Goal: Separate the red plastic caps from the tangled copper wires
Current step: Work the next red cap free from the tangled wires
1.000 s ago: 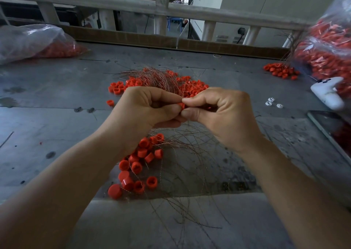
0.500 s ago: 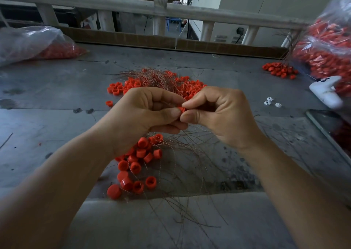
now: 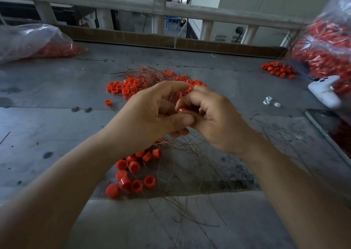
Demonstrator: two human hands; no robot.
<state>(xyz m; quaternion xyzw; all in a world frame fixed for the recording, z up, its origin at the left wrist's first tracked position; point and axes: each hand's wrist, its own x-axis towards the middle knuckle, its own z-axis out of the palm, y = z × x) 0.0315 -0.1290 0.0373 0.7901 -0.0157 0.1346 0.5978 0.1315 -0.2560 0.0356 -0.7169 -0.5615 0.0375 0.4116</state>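
Head camera view: a single round red plastic cap (image 3: 183, 109) is held above a worn grey metal table (image 3: 57, 127), caught between 2 bare hands at the centre of the scene. The left hand (image 3: 152, 115) is seen with its fingers curled and its thumb laid against the underside of the cap, while the index finger is stretched across to touch the other hand. The right hand (image 3: 212, 119) is closed loosely round the cap from the far side, its fingertips bent inward over it. Thin tangled copper wires (image 3: 180, 153) are seen trailing from beneath both hands and spread across the table towards the near edge; whether any strand is gripped cannot be told.

A loose group of freed red caps (image 3: 133, 170) is shown lying near the left forearm. Beyond the hands, a larger heap of red caps knotted with wire (image 3: 131, 85) is spread out. A small pile of red caps (image 3: 278, 70) sits far right, beside a bulging clear plastic bag of red parts (image 3: 326, 45). Another clear plastic bag (image 3: 28, 41) is slumped at far left. A white handheld controller (image 3: 324, 92), 3 tiny white pieces (image 3: 271, 102) and a dark flat phone (image 3: 330, 127) are laid at the right.
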